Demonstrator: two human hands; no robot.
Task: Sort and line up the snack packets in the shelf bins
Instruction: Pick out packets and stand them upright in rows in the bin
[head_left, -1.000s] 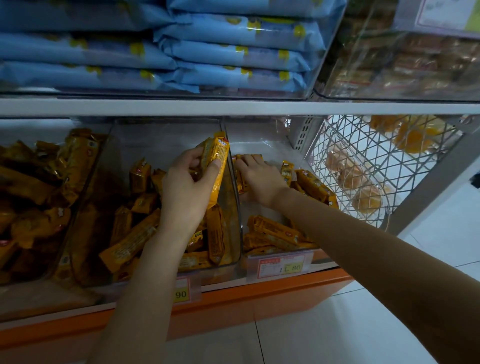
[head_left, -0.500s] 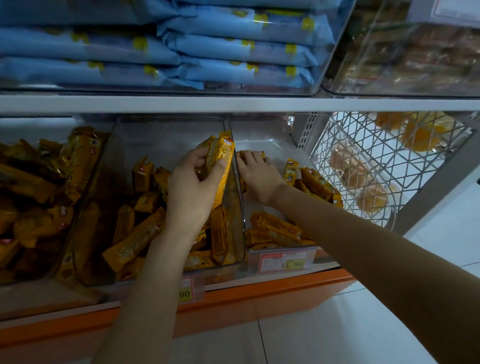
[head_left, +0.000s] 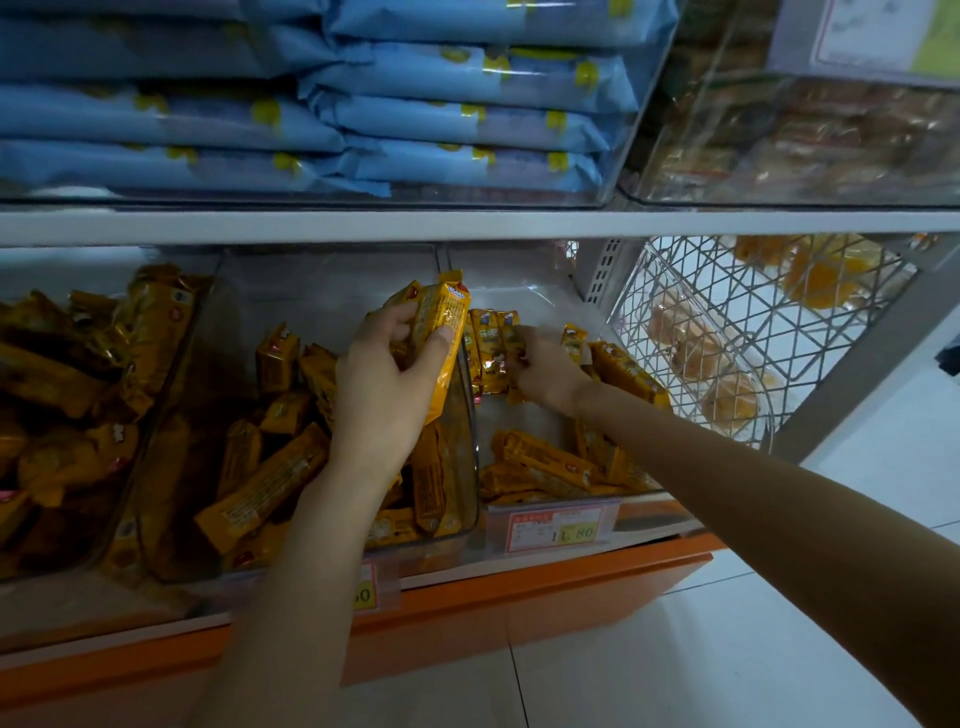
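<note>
Head view: left hand (head_left: 384, 395) grips a bundle of packets (head_left: 444, 332), glossy yellow-orange bars with red logos, thumb and fingers curled round them, above the middle bin (head_left: 332, 291). Right hand (head_left: 550, 371) reaches into the right bin (head_left: 524, 291), fingers curled onto the standing packets (head_left: 491, 345) at its back left. Loose packets (head_left: 545, 460) lie flat at the front.

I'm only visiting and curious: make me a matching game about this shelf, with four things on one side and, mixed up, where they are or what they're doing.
1 left hand
2 right hand
3 blue packets
4 wire basket

A stacked on the upper shelf
B inside the right-hand bin
C gripping yellow packets
D far right, beyond that bin

Pairs: 1-C, 2-B, 3-A, 4-D
</note>
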